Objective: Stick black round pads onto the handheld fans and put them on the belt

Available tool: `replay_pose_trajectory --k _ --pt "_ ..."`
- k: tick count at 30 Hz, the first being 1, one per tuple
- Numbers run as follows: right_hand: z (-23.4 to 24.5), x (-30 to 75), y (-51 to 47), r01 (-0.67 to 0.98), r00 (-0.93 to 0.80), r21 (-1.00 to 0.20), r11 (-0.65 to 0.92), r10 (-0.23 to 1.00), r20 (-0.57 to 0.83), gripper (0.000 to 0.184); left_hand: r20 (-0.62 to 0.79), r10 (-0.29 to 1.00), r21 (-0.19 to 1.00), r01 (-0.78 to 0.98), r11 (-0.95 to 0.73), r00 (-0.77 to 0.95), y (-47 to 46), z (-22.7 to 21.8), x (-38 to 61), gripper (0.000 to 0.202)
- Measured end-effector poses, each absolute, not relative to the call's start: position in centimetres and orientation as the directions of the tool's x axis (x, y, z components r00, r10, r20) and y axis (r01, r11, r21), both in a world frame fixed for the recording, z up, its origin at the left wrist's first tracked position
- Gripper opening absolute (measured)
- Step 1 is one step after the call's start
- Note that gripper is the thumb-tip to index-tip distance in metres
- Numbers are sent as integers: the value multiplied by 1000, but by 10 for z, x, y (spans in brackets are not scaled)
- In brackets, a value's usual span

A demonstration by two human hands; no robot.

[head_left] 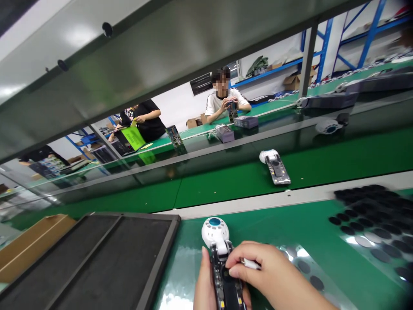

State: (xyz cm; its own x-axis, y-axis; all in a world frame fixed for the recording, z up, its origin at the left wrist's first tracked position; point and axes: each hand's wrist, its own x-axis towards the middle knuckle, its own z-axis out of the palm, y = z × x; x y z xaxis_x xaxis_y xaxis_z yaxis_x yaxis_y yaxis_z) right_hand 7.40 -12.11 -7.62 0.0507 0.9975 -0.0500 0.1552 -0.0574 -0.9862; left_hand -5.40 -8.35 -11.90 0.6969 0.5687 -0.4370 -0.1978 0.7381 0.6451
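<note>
Already gripped in the left hand: 1 small fan. Pinched onto it by right hand fingers: 1 black dot. Sticker sheet nearby, many dots left.

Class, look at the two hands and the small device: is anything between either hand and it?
Nothing visible. The left hand grips the device from its left side, and the right hand rests its fingertips directly on the dark body.
</note>
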Motion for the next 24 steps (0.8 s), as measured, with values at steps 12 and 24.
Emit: replay_pose_trajectory --k 12,24 --pt "-72 74 -127 535 -53 -831 153 988 147 27 -447 574 599 -246 762 686 -85 -118 -51 77" --pt "-75 71 -129 686 -172 -666 292 955 241 23 -482 632 585 -314 748 607 -88 -101 -55 34"
